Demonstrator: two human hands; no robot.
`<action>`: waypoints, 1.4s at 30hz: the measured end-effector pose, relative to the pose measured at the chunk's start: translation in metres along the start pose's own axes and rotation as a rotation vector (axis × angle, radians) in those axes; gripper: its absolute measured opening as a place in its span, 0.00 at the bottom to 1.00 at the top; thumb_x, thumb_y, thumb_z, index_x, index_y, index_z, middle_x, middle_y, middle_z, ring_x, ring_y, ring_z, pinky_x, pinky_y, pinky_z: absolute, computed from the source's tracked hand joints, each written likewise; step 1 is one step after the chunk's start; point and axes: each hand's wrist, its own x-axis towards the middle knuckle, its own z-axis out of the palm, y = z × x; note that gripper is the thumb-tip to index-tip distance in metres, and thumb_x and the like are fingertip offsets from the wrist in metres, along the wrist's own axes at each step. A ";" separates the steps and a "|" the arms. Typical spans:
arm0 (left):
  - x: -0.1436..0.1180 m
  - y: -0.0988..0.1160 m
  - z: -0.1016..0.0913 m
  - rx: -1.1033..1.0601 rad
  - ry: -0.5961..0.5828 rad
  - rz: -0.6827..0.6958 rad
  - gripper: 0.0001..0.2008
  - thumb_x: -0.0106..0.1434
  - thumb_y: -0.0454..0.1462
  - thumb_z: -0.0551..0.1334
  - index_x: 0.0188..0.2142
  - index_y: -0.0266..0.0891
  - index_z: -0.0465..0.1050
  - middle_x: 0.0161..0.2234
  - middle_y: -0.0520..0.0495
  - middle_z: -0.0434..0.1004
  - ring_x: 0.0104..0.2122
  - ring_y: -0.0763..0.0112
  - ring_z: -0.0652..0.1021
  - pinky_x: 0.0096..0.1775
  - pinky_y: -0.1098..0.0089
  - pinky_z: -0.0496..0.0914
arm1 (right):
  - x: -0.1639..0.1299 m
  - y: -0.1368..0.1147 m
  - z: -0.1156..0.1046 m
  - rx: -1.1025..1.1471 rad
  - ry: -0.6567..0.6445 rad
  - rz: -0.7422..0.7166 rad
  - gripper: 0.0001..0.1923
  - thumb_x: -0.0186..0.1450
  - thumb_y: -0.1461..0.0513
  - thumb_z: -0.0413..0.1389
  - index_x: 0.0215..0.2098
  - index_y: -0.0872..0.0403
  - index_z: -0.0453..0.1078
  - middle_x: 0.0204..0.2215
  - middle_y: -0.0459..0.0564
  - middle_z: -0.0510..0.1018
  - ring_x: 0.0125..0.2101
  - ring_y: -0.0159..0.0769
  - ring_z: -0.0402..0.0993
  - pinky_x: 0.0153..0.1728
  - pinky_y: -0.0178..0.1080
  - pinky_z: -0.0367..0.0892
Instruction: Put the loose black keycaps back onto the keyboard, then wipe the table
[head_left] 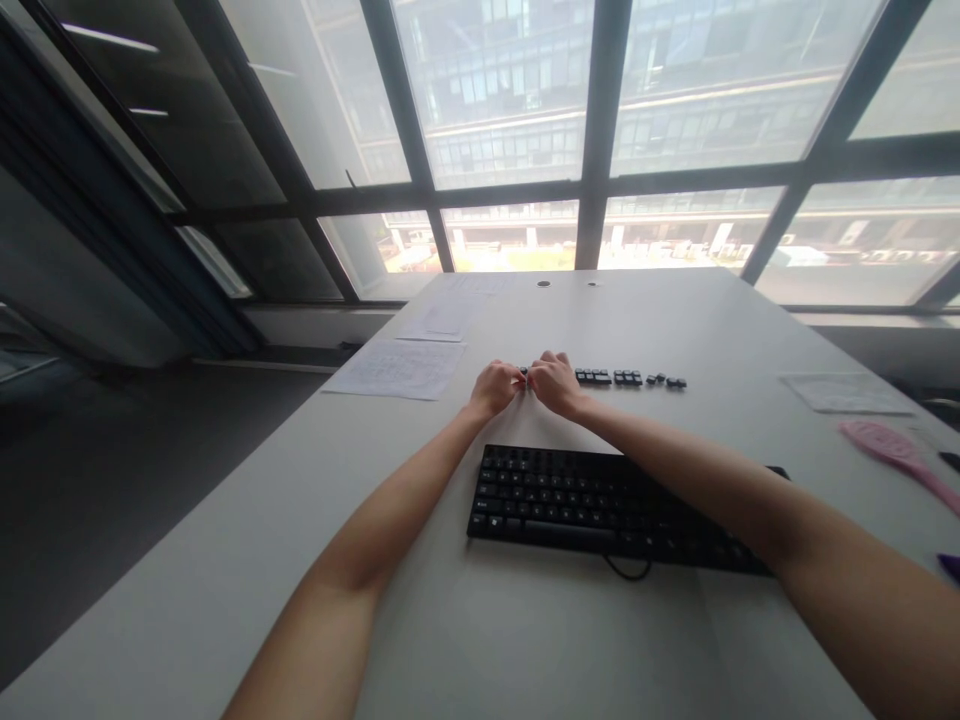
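Observation:
My left hand (495,388) is closed, its fingertips pinched at a small black keycap (523,371) beyond the keyboard. Right beside it, my right hand (553,384) is bent closed with its thumb side against the left fingertips; whatever it grips is hidden. From the right hand outward runs a line of loose black keycaps: one group (593,377), a second group (627,378), then a few scattered ones (666,381). Nearer me lies a black keyboard (555,505), partly covered by my right forearm. Along its far edge, the top row looks stripped of keycaps.
Printed sheets (397,368) lie on the white table (300,520) at the left. At the right are a clear flat packet (847,393), a pink brush-like object (889,445) and a purple item (949,566). A cable (628,573) loops from under the keyboard. Windows stand behind.

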 end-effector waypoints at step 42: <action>-0.138 0.099 -0.048 -0.375 -0.065 0.086 0.07 0.62 0.31 0.65 0.32 0.43 0.82 0.36 0.49 0.83 0.38 0.66 0.78 0.48 0.63 0.70 | -0.149 -0.052 -0.045 0.632 0.037 0.029 0.07 0.61 0.70 0.60 0.28 0.54 0.76 0.30 0.49 0.78 0.33 0.36 0.73 0.37 0.37 0.65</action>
